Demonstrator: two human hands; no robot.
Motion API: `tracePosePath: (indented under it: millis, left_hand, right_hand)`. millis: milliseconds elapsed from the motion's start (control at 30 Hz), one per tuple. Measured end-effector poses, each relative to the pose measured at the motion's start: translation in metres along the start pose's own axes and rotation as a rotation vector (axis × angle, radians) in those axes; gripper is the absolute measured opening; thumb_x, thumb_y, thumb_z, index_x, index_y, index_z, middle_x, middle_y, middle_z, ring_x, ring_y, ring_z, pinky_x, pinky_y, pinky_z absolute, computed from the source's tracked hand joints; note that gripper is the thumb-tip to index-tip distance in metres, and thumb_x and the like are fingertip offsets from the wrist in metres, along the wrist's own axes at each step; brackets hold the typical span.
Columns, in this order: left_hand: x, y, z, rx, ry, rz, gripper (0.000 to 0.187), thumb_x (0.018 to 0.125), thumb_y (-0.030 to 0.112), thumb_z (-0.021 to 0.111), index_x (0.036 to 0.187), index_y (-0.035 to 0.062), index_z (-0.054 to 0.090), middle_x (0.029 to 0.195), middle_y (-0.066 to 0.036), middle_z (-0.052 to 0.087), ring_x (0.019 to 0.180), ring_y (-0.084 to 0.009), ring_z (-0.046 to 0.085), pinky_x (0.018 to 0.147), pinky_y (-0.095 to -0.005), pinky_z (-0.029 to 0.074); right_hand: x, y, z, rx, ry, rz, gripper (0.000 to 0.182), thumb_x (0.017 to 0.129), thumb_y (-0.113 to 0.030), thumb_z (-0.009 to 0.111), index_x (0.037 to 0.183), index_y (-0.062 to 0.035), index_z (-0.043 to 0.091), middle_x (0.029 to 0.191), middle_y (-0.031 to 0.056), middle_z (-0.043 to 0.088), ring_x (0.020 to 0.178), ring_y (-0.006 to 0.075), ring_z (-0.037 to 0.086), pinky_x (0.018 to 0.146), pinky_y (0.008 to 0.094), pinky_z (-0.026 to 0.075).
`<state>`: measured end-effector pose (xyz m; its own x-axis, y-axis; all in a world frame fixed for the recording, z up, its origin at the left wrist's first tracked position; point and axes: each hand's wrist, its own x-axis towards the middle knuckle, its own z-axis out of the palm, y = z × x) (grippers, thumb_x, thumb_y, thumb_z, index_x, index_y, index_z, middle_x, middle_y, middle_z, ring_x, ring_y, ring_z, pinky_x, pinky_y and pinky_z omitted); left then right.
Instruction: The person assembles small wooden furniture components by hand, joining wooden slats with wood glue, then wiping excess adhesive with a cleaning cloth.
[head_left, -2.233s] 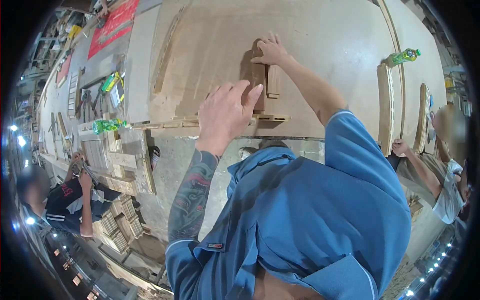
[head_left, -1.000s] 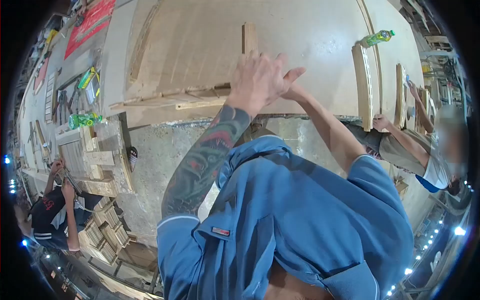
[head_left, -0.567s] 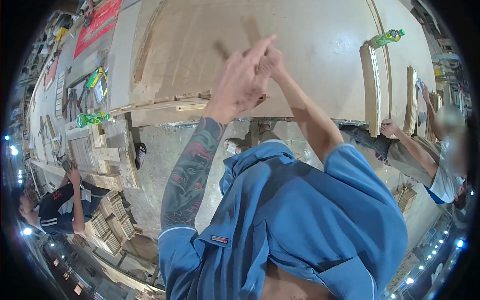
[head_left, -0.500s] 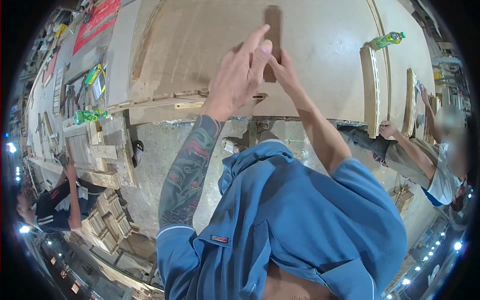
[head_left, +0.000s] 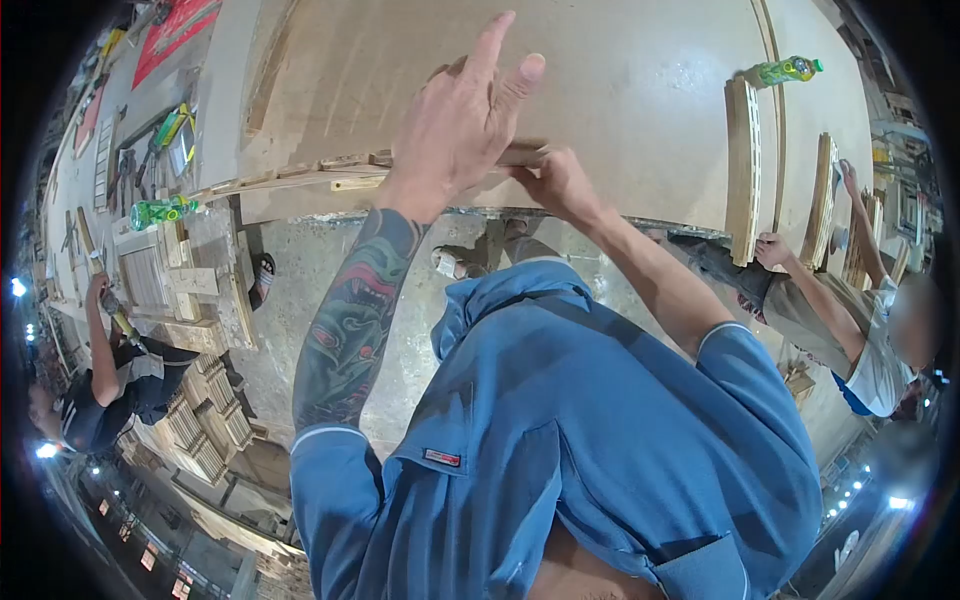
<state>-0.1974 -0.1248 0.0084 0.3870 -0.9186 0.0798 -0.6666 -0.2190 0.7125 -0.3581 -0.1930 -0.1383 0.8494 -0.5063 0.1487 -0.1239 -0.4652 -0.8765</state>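
My left hand (head_left: 455, 125), on the tattooed arm, is over the workbench (head_left: 620, 90) with index finger and thumb stretched apart. Its other fingers are partly hidden behind the back of the hand. Close on its right, my right hand (head_left: 565, 185) is closed on the end of a short wooden piece (head_left: 523, 153) near the bench's front edge. The far end of this piece disappears behind my left hand. A row of thin wooden strips (head_left: 290, 172) runs along the edge to the left of my hands.
Slotted wooden boards (head_left: 742, 170) stand at the right, a co-worker's hand (head_left: 772, 250) touching them. A green bottle (head_left: 787, 71) lies behind these. On the left are another green bottle (head_left: 163, 211), tools, and a second co-worker (head_left: 110, 380) beside stacked wood (head_left: 200, 430).
The wooden piece in my right hand has come from upright in view to lying crosswise, nearer the bench edge. My left hand has shifted slightly left. The left co-worker has raised an arm.
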Motion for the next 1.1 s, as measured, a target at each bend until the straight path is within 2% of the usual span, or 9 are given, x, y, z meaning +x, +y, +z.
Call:
tracePosePath:
  millis: [167,267,367,433,533,600,833,933,1100]
  left_hand:
    - [0.003,0.025,-0.010,0.101,0.049,0.120,0.062,0.102,0.059,0.035,0.146,0.0170,0.045,0.112,-0.018,0.067,0.099,-0.0345,0.064,0.086,-0.0412,0.050]
    - [-0.019,0.001,-0.043,-0.026,0.487,0.259,0.066,0.101,0.061,0.034,0.143,0.0109,0.046,0.119,-0.020,0.062,0.110,-0.0344,0.061,0.089,-0.0462,0.049]
    - [-0.086,-0.029,-0.081,-0.218,0.990,-0.389,0.069,0.099,0.063,0.039,0.136,0.0061,0.047,0.131,-0.019,0.053,0.119,-0.0289,0.054,0.091,-0.0461,0.046]
    - [-0.132,-0.062,-0.092,-0.575,1.011,-0.708,0.076,0.096,0.068,0.043,0.139,0.0050,0.043,0.123,-0.016,0.056,0.113,-0.0274,0.054,0.089,-0.0446,0.048]
    - [-0.165,-0.062,-0.101,-1.285,0.634,-0.829,0.081,0.092,0.071,0.046,0.142,0.0070,0.041,0.122,-0.014,0.057,0.113,-0.0268,0.055,0.088,-0.0445,0.049]
    - [-0.162,-0.064,-0.097,-1.333,0.766,-0.827,0.074,0.094,0.067,0.047,0.139,0.0080,0.043,0.125,-0.013,0.057,0.110,-0.0281,0.057,0.087,-0.0449,0.053]
    - [-0.140,-0.178,-0.008,-1.780,0.957,-0.913,0.042,0.105,0.037,0.047,0.136,0.0074,0.048,0.126,-0.013,0.060,0.116,-0.0288,0.059,0.103,-0.0506,0.049]
    - [-0.099,-0.223,0.002,-1.807,0.974,-0.924,0.047,0.104,0.042,0.048,0.135,0.0066,0.049,0.128,-0.011,0.060,0.114,-0.0275,0.060,0.102,-0.0505,0.050]
    - [-0.005,-0.326,-0.003,-1.919,0.949,-0.989,0.051,0.103,0.047,0.047,0.136,0.0078,0.049,0.136,-0.008,0.058,0.121,-0.0264,0.058,0.108,-0.0507,0.045]
  right_hand:
    - [-0.010,0.010,0.003,-0.101,-0.020,-0.029,0.020,0.086,-0.014,0.071,0.106,-0.0135,0.067,0.083,0.0151,0.064,0.072,0.0387,0.061,0.063,0.0455,0.050]
    - [-0.011,0.026,0.012,-0.249,-0.027,-0.024,0.022,0.086,-0.015,0.070,0.108,-0.0142,0.065,0.092,0.0114,0.065,0.083,0.0355,0.063,0.068,0.0450,0.053]
    - [-0.010,0.045,0.012,-0.391,-0.090,-0.020,0.025,0.085,-0.013,0.067,0.109,-0.0148,0.065,0.100,0.0078,0.065,0.092,0.0320,0.064,0.072,0.0437,0.055]
    - [-0.005,0.043,0.008,-0.399,-0.228,0.020,0.027,0.083,-0.009,0.065,0.110,-0.0150,0.065,0.105,0.0063,0.065,0.098,0.0295,0.064,0.074,0.0423,0.056]
    - [0.024,0.020,-0.006,-0.392,-0.130,-0.101,0.032,0.081,-0.004,0.061,0.111,-0.0157,0.066,0.108,0.0077,0.065,0.100,0.0306,0.064,0.079,0.0417,0.056]
    - [0.059,0.024,-0.012,-0.424,-0.085,-0.208,0.040,0.086,-0.003,0.060,0.123,-0.0155,0.063,0.122,0.0114,0.063,0.108,0.0325,0.062,0.085,0.0420,0.055]
    - [0.083,0.087,0.015,-0.403,0.265,0.242,0.060,0.088,-0.016,0.069,0.142,-0.0087,0.047,0.145,0.0214,0.048,0.129,0.0420,0.049,0.104,0.0448,0.044]
    - [0.021,0.074,0.043,-0.715,0.124,0.526,0.071,0.090,-0.036,0.068,0.149,-0.0128,0.038,0.153,0.0253,0.034,0.142,0.0425,0.031,0.112,0.0552,0.030]
    - [-0.026,0.036,0.082,-0.729,0.185,0.858,0.082,0.090,-0.049,0.064,0.156,-0.0183,0.027,0.160,0.0229,0.023,0.147,0.0480,0.017,0.115,0.0642,0.019]
